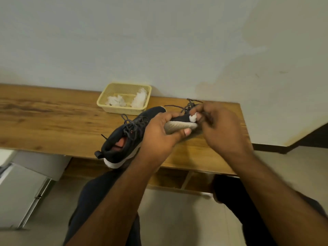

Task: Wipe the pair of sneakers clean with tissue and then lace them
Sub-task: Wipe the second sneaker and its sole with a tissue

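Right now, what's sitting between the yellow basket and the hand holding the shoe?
In the head view, the other dark sneaker lies on the table between the basket and the left hand, its toe close to the basket's front.

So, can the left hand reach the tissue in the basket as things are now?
Probably not right away: the left hand grips the held sneaker. The basket lies just behind the other sneaker, top open, tissue uncovered.
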